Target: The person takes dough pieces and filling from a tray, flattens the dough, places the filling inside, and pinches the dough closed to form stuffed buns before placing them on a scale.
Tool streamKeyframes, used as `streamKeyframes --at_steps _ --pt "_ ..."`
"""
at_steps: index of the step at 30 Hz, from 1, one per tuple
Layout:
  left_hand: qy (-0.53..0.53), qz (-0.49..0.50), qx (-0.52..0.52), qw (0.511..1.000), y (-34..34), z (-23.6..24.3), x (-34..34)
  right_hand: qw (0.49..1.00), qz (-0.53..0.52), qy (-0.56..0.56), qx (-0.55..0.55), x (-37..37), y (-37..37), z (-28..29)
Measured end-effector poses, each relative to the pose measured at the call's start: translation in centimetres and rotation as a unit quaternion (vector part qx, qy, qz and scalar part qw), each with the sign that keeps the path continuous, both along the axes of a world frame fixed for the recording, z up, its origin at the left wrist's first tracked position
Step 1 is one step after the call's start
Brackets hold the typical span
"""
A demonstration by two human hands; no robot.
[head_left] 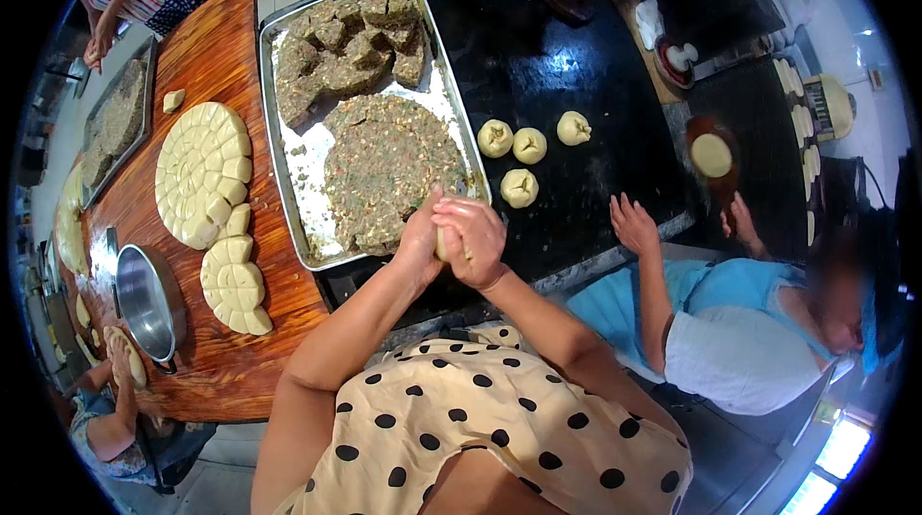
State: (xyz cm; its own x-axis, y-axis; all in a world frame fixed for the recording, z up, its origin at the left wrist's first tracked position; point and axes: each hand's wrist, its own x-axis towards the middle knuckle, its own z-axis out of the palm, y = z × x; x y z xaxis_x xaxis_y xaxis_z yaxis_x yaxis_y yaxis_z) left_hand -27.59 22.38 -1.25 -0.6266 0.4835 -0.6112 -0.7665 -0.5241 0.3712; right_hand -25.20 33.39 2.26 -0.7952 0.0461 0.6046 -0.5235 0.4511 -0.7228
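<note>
The left forearm [351, 323] and right forearm [547, 323] extend from the near side and converge at the near right corner of the metal tray [451, 110]. The left hand [419, 235] and right hand [473, 239] are pressed together, cupped around a pale dough piece [442, 244] that is only partly visible between the palms. The right fingers are bent and angle left against the left hand. A round mass of minced filling [392, 160] lies just beyond the hands, in the tray. Four filled dough balls [519, 188] sit farther right on the black worktop [576, 54].
</note>
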Motion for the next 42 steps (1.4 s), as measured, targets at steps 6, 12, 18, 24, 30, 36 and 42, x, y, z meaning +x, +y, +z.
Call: streamKeyframes --at_steps 6,12,18,24,30,36,42 --pt "0.116 -0.024 -0.053 0.991 -1.0 5.6 -2.4 0.954 -0.126 -0.092 -0.257 -8.9 5.3 1.4" --pt "0.078 0.019 -0.276 0.958 -13.0 0.0 4.1 0.943 -0.321 0.01 0.084 -20.5 13.7 -4.1" --pt "0.094 0.255 -0.512 0.815 -23.9 -2.8 11.8 0.97 -0.136 -0.176 0.101 -16.3 9.6 -10.0" --pt "0.046 0.29 -0.785 0.546 -37.8 -7.0 17.2 0.919 0.228 -0.31 0.083 -2.9 -11.3 -5.5" --pt "0.0 0.342 -0.642 0.686 -45.6 -9.4 12.4 0.775 0.351 -0.525 -0.019 4.3 -27.5 -10.4" --pt "0.06 0.208 -0.566 0.795 -49.4 -8.1 8.1 0.736 0.276 -0.614 -0.065 9.2 -36.2 -13.2" --pt "0.035 0.111 -0.502 0.857 -50.5 -6.8 10.3 0.71 0.197 -0.656 -0.163 9.8 -38.5 -13.4"
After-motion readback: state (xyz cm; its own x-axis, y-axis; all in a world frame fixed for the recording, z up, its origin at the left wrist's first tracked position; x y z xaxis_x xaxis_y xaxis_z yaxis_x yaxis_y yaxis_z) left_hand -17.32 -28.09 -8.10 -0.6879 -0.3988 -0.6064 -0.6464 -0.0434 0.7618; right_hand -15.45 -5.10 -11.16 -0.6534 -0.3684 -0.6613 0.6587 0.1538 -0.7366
